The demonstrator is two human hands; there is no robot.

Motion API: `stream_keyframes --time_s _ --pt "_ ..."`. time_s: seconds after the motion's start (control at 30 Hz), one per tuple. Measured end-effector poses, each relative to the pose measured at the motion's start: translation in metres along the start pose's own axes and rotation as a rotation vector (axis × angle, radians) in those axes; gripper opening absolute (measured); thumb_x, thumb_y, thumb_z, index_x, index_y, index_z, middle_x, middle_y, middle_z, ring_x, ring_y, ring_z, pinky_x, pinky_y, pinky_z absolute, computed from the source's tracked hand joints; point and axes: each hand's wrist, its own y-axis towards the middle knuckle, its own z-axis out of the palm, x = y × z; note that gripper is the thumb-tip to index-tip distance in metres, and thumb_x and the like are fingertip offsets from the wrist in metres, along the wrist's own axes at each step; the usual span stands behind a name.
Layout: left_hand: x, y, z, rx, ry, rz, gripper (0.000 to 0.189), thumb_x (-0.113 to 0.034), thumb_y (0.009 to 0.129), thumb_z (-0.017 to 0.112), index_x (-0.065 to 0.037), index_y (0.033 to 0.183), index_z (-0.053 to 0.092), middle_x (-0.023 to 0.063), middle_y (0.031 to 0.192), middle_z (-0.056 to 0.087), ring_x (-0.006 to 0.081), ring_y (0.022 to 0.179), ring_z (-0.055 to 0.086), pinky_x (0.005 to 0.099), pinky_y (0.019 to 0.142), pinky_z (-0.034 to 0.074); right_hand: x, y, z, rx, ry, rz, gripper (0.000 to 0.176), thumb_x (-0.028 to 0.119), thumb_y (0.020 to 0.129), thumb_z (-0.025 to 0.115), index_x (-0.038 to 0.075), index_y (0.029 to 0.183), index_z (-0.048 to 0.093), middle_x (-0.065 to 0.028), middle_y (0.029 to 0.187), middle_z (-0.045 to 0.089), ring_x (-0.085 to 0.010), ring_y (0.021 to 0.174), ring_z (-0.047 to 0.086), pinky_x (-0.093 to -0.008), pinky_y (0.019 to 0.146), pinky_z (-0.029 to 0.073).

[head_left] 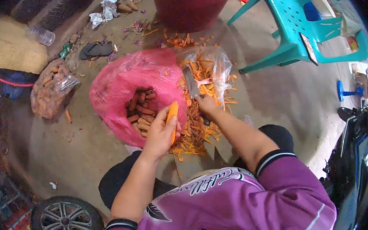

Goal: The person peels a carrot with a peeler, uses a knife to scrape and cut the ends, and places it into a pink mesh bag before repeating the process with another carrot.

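Observation:
My left hand (162,132) is closed around a peeled orange carrot (173,116), held upright at the right edge of a pink mesh sack (114,84). Inside the sack's opening lie several brownish, unpeeled carrots (143,105). To the right, my right hand (208,106) grips the dark handle of a knife (190,81), whose wide blade points away from me. Under and around the knife are orange pieces and peelings (194,134), spread beside the sack. A clear plastic bag (221,65) with cut orange pieces sits just beyond my right hand.
A red tub (195,3) stands at the top. At the upper right is a teal chair (290,20) with a phone on it. Another filled bag (51,90) and a slipper (96,50) lie left. A wheel (67,224) and a motorcycle (356,156) flank me.

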Motion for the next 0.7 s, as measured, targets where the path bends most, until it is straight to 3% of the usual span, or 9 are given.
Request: stream_keyframes --time_s 0.07,0.13,0.23,0.33,0.47,0.5,0.6,0.63,0.7 --pt "-0.007 -0.001 0.007 0.078 0.035 0.010 0.033 -0.021 0.088 0.042 -0.006 0.118 0.038 0.0025 0.072 0.048 0.0091 0.062 0.047 0.0220 0.058 0.043 0.049 -0.048 -0.035 0.163 0.335 0.149 0.031 0.031 0.083 0.045 0.001 0.087 0.049 -0.0104 0.062 0.053 -0.0213 0.044 0.051 -0.0334 0.040 0.044" --pt "-0.013 -0.004 0.014 0.179 0.041 -0.001 0.035 -0.021 0.088 0.042 -0.007 0.120 0.036 0.0021 0.072 0.047 0.0088 0.063 0.046 0.0221 0.057 0.042 0.078 -0.095 -0.072 0.305 0.652 0.165 0.029 0.026 0.081 0.045 -0.002 0.090 0.049 -0.0127 0.071 0.055 -0.0217 0.052 0.054 -0.0321 0.047 0.047" --pt "-0.023 -0.007 0.023 0.357 0.007 -0.054 0.037 -0.021 0.088 0.042 -0.008 0.121 0.033 0.0018 0.073 0.046 0.0084 0.063 0.046 0.0219 0.055 0.042 0.101 -0.154 -0.109 0.554 0.761 -0.046 0.027 0.015 0.073 0.049 -0.002 0.093 0.048 -0.0130 0.077 0.055 -0.0174 0.066 0.055 -0.0254 0.058 0.047" --pt "-0.024 -0.009 0.032 0.510 -0.005 -0.126 0.038 -0.022 0.088 0.043 -0.009 0.122 0.032 0.0016 0.071 0.045 0.0080 0.061 0.045 0.0209 0.052 0.040 0.096 -0.177 -0.121 0.480 0.446 -0.197 0.028 0.016 0.074 0.049 -0.002 0.096 0.048 -0.0090 0.075 0.054 -0.0136 0.062 0.053 -0.0234 0.054 0.044" --pt "-0.032 -0.008 0.047 0.608 0.034 -0.217 0.033 -0.023 0.088 0.042 -0.010 0.118 0.035 0.0001 0.065 0.043 0.0062 0.055 0.043 0.0185 0.047 0.037 0.090 -0.184 -0.133 0.338 0.110 -0.423 0.051 0.029 0.062 0.068 -0.001 0.098 0.051 -0.0036 0.070 0.052 -0.0082 0.057 0.050 -0.0220 0.050 0.041" --pt "-0.036 -0.009 0.052 0.627 0.047 -0.242 0.031 -0.023 0.089 0.041 -0.010 0.117 0.036 -0.0005 0.063 0.041 0.0055 0.054 0.042 0.0177 0.045 0.035 0.090 -0.181 -0.135 0.351 0.117 -0.420 0.063 0.032 0.052 0.076 -0.003 0.097 0.052 -0.0039 0.073 0.053 -0.0092 0.061 0.051 -0.0225 0.052 0.042" --pt "-0.032 -0.004 0.054 0.704 0.022 -0.319 0.031 -0.024 0.089 0.040 -0.011 0.117 0.036 -0.0005 0.063 0.042 0.0053 0.051 0.042 0.0175 0.043 0.034 0.096 -0.184 -0.141 0.380 -0.010 -0.611 0.069 0.033 0.048 0.078 -0.005 0.098 0.052 -0.0049 0.078 0.056 -0.0116 0.071 0.052 -0.0245 0.060 0.043" --pt "-0.033 -0.003 0.055 0.714 0.015 -0.330 0.031 -0.024 0.089 0.040 -0.011 0.117 0.037 -0.0004 0.063 0.042 0.0054 0.051 0.042 0.0175 0.043 0.034 0.095 -0.182 -0.142 0.370 -0.063 -0.618 0.076 0.037 0.042 0.081 -0.006 0.098 0.053 -0.0052 0.083 0.056 -0.0132 0.079 0.051 -0.0265 0.070 0.042" --pt "-0.036 -0.003 0.057 0.734 0.005 -0.351 0.030 -0.025 0.089 0.040 -0.010 0.115 0.038 0.0000 0.063 0.042 0.0054 0.050 0.042 0.0176 0.042 0.034 0.094 -0.181 -0.140 0.426 0.017 -0.663 0.077 0.038 0.042 0.081 -0.005 0.099 0.053 -0.0057 0.085 0.056 -0.0137 0.080 0.051 -0.0271 0.073 0.041"
